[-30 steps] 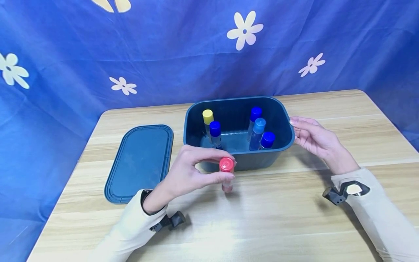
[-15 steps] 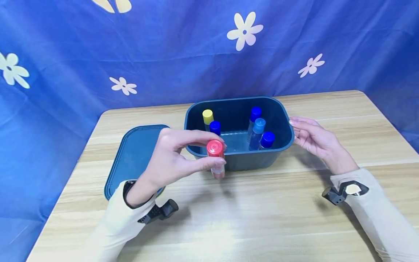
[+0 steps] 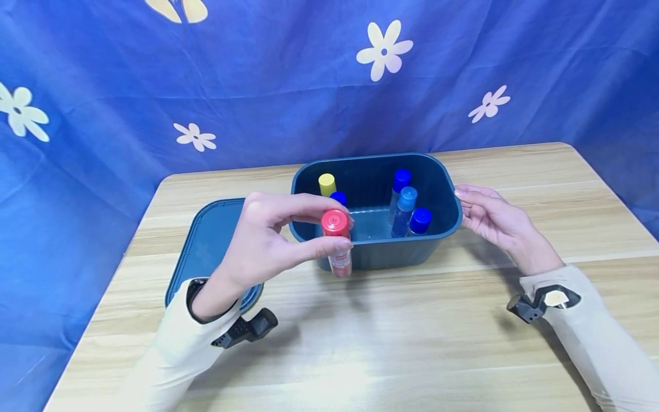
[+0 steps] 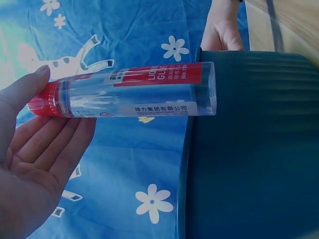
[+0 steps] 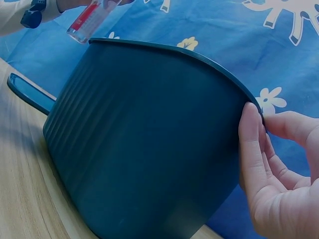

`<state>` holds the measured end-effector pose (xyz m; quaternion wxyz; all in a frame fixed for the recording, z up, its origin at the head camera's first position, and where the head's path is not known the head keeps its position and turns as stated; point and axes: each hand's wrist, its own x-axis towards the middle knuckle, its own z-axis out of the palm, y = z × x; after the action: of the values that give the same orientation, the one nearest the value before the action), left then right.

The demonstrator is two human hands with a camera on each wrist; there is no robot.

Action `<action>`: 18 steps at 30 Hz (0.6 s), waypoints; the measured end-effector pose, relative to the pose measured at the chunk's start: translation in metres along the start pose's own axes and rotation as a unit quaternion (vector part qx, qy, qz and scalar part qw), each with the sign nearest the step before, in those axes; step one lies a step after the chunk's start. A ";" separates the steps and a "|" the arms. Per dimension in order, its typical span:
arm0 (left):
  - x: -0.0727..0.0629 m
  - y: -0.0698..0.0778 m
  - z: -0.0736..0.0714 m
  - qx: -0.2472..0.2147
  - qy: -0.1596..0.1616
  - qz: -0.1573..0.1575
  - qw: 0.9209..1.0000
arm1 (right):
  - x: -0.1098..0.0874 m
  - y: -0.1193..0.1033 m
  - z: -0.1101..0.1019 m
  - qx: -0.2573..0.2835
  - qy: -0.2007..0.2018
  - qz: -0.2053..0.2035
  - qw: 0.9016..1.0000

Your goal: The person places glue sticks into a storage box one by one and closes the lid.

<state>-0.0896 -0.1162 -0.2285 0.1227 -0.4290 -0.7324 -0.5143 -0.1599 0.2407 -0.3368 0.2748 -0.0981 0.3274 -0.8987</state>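
My left hand [image 3: 273, 237] pinches a clear glue bottle [image 3: 340, 260] by its red cap, between thumb and fingers. Held upright, the bottle hangs above the table just in front of the dark teal bin [image 3: 391, 254]. "Liquid glue" is printed on its red label [image 4: 164, 74] in the left wrist view. At the bin's right end, my right hand [image 3: 494, 226] pinches the rim, thumb and fingers on either side of the wall. Inside the bin, a yellow-capped bottle [image 3: 326, 184] and a blue-capped bottle [image 3: 338, 198] stand at the left, the latter partly hidden by my left hand.
Three more bottles, among them a light-blue-capped one [image 3: 407, 206], stand at the bin's right side. A flat teal lid [image 3: 211, 240] lies left on the wooden table [image 3: 412, 343], partly under my left forearm. A blue flowered curtain [image 3: 288, 103] hangs behind.
My left hand has lifted the glue bottle off its lower spot and carried it up and left, close to the bin's front rim. My right hand stays on the rim.
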 end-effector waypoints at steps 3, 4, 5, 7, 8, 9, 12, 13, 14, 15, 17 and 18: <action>0.000 0.000 0.000 -0.006 -0.002 -0.008 1.000 | 0.000 0.000 0.000 0.003 0.001 0.001 1.000; 0.000 0.000 0.000 -0.008 -0.003 -0.009 1.000 | 0.000 0.000 0.000 0.003 0.000 0.002 1.000; 0.000 0.000 -0.001 -0.009 -0.004 -0.010 1.000 | 0.000 0.000 0.000 0.004 0.000 0.002 1.000; 0.000 -0.001 -0.001 -0.010 -0.003 -0.011 1.000 | 0.000 0.000 0.000 0.006 0.001 0.002 1.000; 0.000 -0.001 -0.001 -0.010 -0.003 -0.012 1.000 | -0.001 0.000 0.000 0.006 0.000 0.002 1.000; 0.000 -0.002 -0.002 -0.011 -0.003 -0.012 1.000 | -0.001 0.000 0.000 0.006 0.000 0.001 1.000; 0.001 -0.003 -0.003 -0.011 -0.001 -0.016 1.000 | 0.000 0.001 -0.001 0.008 0.000 0.000 1.000; 0.001 -0.003 -0.004 -0.012 -0.001 -0.017 1.000 | 0.000 0.001 -0.001 0.008 -0.001 -0.001 1.000; 0.002 -0.003 -0.004 -0.013 -0.001 -0.018 1.000 | 0.000 0.001 -0.001 0.008 -0.002 -0.002 1.000; 0.002 -0.003 -0.004 -0.014 -0.001 -0.019 1.000 | 0.000 0.001 -0.001 0.009 -0.002 -0.002 1.000; 0.003 -0.004 -0.005 -0.013 0.001 -0.022 1.000 | 0.000 0.001 -0.001 0.009 -0.004 -0.002 1.000; 0.004 -0.004 -0.005 -0.014 0.001 -0.025 1.000 | 0.000 0.001 -0.001 0.009 -0.005 -0.001 1.000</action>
<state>-0.0961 -0.1192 -0.2260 0.1052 -0.4118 -0.7354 -0.5278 -0.1602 0.2405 -0.3377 0.2762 -0.1005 0.3175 -0.9015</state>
